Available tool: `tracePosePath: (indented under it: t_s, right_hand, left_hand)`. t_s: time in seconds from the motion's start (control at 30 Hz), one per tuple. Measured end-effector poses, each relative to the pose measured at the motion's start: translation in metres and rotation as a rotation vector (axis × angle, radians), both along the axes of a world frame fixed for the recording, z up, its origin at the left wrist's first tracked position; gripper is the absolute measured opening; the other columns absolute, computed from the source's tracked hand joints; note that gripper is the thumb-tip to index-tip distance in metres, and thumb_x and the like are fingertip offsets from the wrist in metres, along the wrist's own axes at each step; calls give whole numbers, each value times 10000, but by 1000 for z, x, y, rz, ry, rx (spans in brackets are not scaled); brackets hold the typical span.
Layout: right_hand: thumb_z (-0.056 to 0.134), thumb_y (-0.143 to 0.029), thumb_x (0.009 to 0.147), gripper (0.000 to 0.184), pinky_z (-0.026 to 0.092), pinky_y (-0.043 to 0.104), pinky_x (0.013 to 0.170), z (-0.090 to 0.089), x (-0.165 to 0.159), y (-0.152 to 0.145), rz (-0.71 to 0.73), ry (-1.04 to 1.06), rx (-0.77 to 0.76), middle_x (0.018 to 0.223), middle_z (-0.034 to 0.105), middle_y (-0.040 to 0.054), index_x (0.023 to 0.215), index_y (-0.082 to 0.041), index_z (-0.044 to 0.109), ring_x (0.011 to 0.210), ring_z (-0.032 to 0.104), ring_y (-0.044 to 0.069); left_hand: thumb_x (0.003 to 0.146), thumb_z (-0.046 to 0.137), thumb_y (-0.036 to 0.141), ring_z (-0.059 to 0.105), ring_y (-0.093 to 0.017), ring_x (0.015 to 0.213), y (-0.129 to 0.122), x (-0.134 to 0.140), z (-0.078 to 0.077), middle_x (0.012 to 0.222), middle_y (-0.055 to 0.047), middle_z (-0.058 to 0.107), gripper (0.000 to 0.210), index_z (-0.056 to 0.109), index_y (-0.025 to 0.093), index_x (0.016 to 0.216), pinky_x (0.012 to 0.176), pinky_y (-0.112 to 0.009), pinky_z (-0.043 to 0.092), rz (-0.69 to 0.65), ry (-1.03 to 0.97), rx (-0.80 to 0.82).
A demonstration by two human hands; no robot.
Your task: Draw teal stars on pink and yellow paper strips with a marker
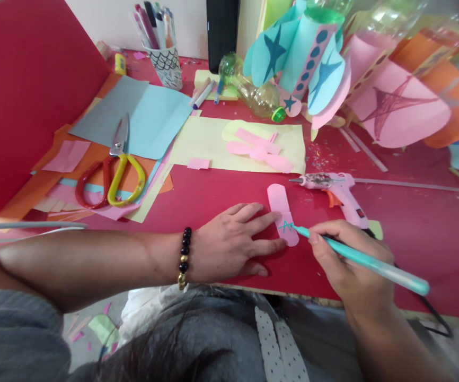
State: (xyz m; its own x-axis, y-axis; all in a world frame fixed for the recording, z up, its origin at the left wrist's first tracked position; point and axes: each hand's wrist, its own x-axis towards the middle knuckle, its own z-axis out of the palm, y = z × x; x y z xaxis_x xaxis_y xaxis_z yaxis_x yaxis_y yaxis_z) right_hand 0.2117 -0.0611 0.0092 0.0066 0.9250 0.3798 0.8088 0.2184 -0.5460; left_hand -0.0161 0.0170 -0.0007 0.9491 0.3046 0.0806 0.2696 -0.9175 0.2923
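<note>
A narrow pink paper strip with rounded ends lies on the red tabletop, creased across its middle. On its near half is a teal star outline. My left hand lies flat with fingers spread, two fingertips pressing the strip's left edge. In my right hand is a teal marker, pinched between thumb and fingers, its tip touching the paper by the star. Just beyond my right hand rests a pink glue gun with an orange trigger.
Scissors with red and yellow handles lie on coloured paper sheets to the left. Pink cutouts rest on a pale yellow sheet. Behind stand a pen cup, a plastic bottle and paper-decorated bottles.
</note>
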Motion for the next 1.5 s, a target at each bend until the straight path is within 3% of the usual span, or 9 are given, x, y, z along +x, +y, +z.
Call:
tracePosePath:
  t_s: [0.67,1.07,1.5]
  right_hand:
    - [588,-164,852,61,404,230,572,7,-10,-2,142,64,-49,656,601,-41,798,-187,601,546,525,74]
    - [590,-210,867,49,435,253,567,5,-8,0,63,4,-20,657,634,-26,827,-207,618,530,555,102]
    - [593,-167,852,50,416,241,559,6,-7,-1,153,52,-35,659,614,-35,817,-199,611,535,541,87]
  left_hand:
    - [957,418,565,331,-335,1335,0,0,1,1535,-101,321,523,465,301,1406,1091,-501,332,1,26,17]
    - [945,460,557,343,-324,1335,0,0,1,1535,-102,328,528,466,293,1402,1085,-492,344,3,10,18]
    - [947,464,548,334,-319,1338,0,0,1,1536,-100,320,509,472,303,1393,1090,-493,340,-2,10,20]
